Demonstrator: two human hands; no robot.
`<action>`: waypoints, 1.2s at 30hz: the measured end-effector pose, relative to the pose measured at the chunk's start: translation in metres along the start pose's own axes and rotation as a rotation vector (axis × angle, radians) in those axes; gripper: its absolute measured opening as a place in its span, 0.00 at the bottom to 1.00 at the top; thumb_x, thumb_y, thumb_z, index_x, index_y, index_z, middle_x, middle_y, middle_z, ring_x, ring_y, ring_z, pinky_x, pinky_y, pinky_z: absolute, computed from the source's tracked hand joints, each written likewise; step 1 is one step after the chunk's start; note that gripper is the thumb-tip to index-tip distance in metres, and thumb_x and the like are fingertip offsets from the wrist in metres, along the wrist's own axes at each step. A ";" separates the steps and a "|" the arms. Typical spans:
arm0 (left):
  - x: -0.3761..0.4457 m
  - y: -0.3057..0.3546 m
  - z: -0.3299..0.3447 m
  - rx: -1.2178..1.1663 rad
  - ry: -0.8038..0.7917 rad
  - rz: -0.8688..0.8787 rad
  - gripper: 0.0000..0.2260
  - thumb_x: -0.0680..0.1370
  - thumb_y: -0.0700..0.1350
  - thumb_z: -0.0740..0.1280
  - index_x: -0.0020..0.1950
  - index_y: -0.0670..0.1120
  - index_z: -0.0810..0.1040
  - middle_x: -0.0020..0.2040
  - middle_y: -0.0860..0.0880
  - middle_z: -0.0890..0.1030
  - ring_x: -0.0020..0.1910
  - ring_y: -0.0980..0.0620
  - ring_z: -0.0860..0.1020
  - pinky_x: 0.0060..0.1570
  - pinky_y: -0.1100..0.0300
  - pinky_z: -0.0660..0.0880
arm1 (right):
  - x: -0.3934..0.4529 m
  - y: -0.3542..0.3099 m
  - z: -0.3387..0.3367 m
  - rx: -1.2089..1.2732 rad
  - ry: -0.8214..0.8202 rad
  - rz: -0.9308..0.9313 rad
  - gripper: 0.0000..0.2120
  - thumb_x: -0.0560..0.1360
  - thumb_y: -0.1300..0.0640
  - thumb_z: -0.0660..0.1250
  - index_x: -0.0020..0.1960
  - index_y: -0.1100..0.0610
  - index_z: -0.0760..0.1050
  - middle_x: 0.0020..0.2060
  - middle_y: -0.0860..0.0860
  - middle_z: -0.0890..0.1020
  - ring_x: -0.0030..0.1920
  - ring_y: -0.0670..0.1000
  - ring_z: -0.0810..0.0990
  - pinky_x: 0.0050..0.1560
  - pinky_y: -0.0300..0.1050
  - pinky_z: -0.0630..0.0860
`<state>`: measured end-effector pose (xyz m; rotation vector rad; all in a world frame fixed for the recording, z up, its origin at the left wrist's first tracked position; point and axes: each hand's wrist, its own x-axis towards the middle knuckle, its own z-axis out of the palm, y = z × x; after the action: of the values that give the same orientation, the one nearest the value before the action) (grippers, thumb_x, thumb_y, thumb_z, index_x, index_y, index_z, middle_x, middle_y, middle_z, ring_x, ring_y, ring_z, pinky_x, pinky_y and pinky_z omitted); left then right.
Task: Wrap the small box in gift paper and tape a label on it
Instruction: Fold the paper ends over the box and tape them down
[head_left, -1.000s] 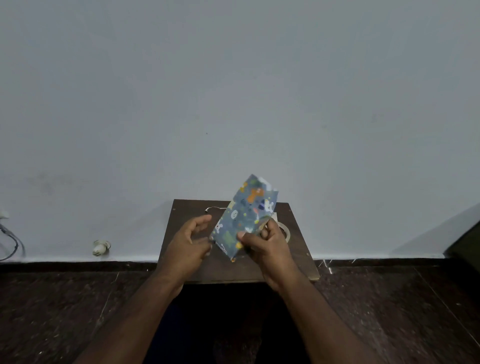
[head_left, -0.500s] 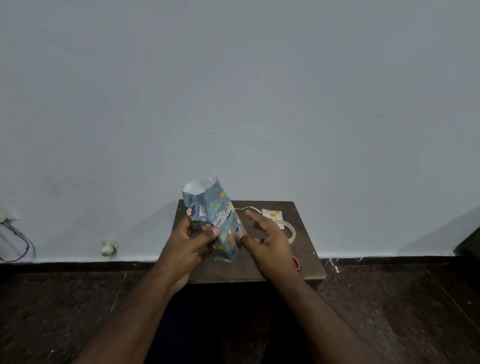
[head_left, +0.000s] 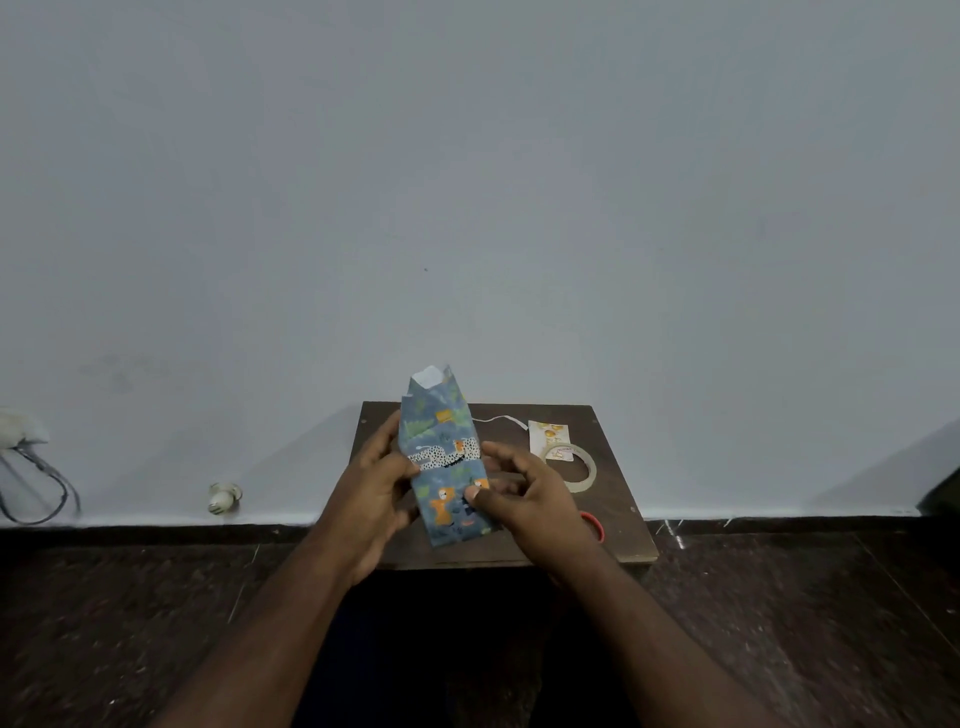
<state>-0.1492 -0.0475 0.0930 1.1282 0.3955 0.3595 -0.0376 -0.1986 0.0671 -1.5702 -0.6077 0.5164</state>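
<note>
Above table (head_left: 613, 530), wrapped box (head_left: 444, 462) between hands.

Two bare forearms entered from near edge, no sleeves visible, no watch or rings seen, left hand (head_left: 376, 491) and right hand (head_left: 524, 496) were uncovered, short nails, dark clothing showed between arms, detail unclear

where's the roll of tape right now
In the head view, the tape roll lies flat on the right part of the small wooden table, just right of the right hand and overlapping the label card behind it.
</note>
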 end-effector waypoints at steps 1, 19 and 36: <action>0.001 0.000 0.000 0.010 0.017 0.003 0.24 0.80 0.32 0.58 0.72 0.53 0.73 0.63 0.46 0.83 0.60 0.42 0.82 0.61 0.36 0.77 | -0.002 0.001 0.001 -0.015 0.014 -0.003 0.20 0.71 0.59 0.78 0.60 0.45 0.79 0.53 0.45 0.85 0.52 0.49 0.84 0.52 0.56 0.83; 0.003 -0.013 -0.006 0.227 0.013 0.121 0.34 0.76 0.27 0.67 0.74 0.59 0.70 0.66 0.57 0.78 0.63 0.52 0.80 0.44 0.60 0.80 | -0.008 -0.038 0.005 -0.438 0.155 -0.413 0.11 0.71 0.56 0.76 0.50 0.45 0.80 0.41 0.44 0.76 0.38 0.48 0.76 0.40 0.38 0.74; 0.004 -0.015 -0.004 0.269 0.107 0.173 0.32 0.74 0.29 0.72 0.66 0.59 0.68 0.64 0.57 0.76 0.59 0.55 0.80 0.38 0.63 0.80 | -0.024 -0.027 0.004 -0.347 0.178 -0.432 0.07 0.73 0.62 0.76 0.44 0.53 0.80 0.38 0.46 0.80 0.37 0.46 0.78 0.38 0.32 0.72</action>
<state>-0.1466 -0.0480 0.0774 1.4151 0.4504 0.5313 -0.0606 -0.2100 0.0933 -1.7201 -0.9038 -0.0584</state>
